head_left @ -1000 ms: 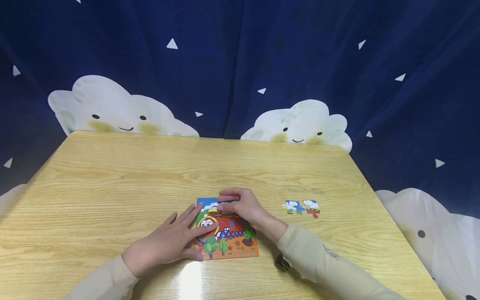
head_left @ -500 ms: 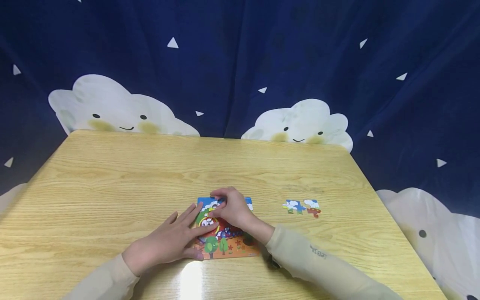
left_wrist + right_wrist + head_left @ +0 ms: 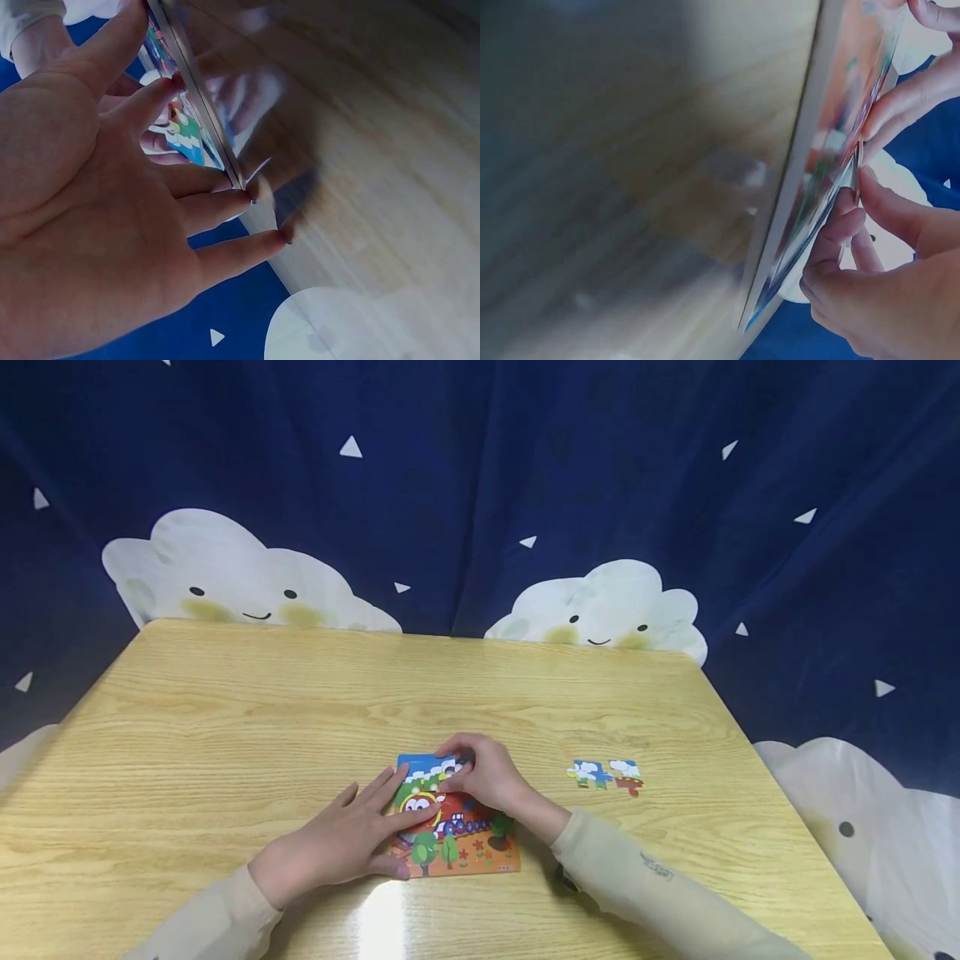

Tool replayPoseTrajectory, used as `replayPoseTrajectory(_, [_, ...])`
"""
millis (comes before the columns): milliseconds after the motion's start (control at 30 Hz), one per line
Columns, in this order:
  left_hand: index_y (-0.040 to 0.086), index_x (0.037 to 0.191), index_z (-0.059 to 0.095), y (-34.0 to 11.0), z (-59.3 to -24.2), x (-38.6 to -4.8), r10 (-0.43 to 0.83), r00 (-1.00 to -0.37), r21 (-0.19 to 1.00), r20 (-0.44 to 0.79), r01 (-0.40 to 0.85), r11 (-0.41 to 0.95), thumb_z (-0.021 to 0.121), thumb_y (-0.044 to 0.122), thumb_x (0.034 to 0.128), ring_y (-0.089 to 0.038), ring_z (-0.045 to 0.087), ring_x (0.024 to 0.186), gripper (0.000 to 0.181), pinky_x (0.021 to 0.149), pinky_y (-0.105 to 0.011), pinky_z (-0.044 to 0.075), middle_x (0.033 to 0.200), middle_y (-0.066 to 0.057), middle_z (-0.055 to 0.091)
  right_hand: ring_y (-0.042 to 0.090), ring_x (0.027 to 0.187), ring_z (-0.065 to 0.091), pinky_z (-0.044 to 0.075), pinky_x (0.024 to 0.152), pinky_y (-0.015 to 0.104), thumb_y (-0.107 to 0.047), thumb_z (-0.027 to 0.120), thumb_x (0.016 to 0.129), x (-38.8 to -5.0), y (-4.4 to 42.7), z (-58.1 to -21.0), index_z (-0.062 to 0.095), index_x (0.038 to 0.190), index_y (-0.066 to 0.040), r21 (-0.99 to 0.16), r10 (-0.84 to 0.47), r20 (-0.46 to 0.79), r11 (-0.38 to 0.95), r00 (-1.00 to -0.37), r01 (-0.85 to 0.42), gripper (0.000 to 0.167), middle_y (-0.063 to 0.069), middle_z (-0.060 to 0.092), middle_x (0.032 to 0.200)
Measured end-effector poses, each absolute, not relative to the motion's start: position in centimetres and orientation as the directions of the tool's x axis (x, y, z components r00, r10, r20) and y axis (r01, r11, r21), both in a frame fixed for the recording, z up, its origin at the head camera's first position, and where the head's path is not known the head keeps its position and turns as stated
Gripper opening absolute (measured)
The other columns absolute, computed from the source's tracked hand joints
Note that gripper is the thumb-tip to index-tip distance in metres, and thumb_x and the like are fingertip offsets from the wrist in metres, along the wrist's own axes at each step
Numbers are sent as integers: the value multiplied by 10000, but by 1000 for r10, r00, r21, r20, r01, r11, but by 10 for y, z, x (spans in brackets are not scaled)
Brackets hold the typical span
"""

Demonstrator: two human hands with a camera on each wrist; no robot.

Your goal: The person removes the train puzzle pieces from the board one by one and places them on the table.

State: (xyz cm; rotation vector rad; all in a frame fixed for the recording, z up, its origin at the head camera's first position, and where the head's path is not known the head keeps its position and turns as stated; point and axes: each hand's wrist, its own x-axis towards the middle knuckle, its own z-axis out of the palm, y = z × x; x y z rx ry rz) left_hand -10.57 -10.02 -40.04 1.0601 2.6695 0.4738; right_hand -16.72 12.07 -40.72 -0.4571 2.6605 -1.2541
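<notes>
right hand point(image 3: 485, 771) pinches a thin flat puzzle piece point(image 3: 851, 177) over the far part of the colourful rectangular train-picture puzzle point(image 3: 477, 853) — left hand point(image 3: 341, 839), fingers spread, at its left edge

1. Broad tabletop point(image 3: 300, 693), yellow, wood-grained.
2. Rectangular multicoloured cartoon-train puzzle point(image 3: 474, 850), lying flat, 6 o'clock from the far edge's middle.
3. Blue, white and green knobbed jigsaw section point(image 3: 591, 773), loose, toward 2 o'clock of the puzzle.
4. Blue, white and red knobbed jigsaw section point(image 3: 626, 771), just beside it, 3 o'clock; contact unclear.
</notes>
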Motion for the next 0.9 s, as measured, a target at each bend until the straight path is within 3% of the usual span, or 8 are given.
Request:
replayPoseTrajectory(267, [262, 1452, 503, -100, -399, -105, 690, -716, 389, -106, 609, 692, 658, 553, 848, -467, 217, 1422, 688, 1000, -710, 301, 1557, -292, 213, 120, 595, 491, 432, 556, 221, -2, 818, 760, -171, 148, -409, 726, 1042, -66, -814, -350, -30, 553, -936, -181, 304, 57, 585, 905])
replayPoseTrajectory(633, [260, 1462, 491, -100, -399, -105, 693, -713, 385, -107, 613, 690, 650, 556, 845, -467, 212, 1424, 702, 1005, -710, 294, 1562, -291, 198, 142, 639, 480, 402, 517, 200, 17, 791, 780, -175, 204, -409, 709, 1090, -31, -866, -273, -112, 498, -956, -40, 324, 101, 544, 921])
replayPoseTrajectory(900, [261, 1461, 493, -100, -398, -105, 694, -713, 374, -103, 619, 691, 655, 554, 842, -466, 223, 1420, 704, 1001, -707, 305, 1557, -291, 212, 130, 641, 452, 386, 507, 205, -12, 796, 788, -175, 245, -410, 690, 1120, 8, -853, -233, -75, 519, -970, -59, 349, 140, 538, 932])
